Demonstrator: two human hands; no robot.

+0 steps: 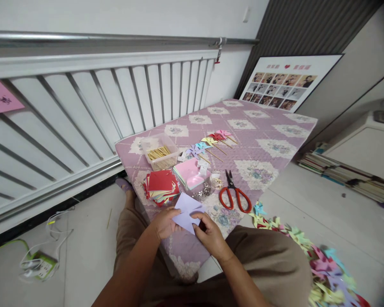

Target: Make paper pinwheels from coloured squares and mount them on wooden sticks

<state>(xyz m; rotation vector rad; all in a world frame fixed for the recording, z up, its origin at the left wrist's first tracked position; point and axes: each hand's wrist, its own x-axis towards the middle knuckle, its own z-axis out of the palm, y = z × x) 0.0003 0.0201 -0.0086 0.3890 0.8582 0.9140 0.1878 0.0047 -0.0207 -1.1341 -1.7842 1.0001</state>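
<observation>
Above the tabletop's [187, 251] near corner, with lilac paper [186, 204] pinched fast in the left grip [166, 222] along its left side and the right grip [213, 238] along its right, best bend gently, without hard creases.

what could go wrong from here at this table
The purple paper, held by the left hand and right hand, might tear at its slits if pulled. The scissors lie with blades slightly parted, so a reaching hand could get nicked. The uneven red-topped stack might slide if bumped.
</observation>
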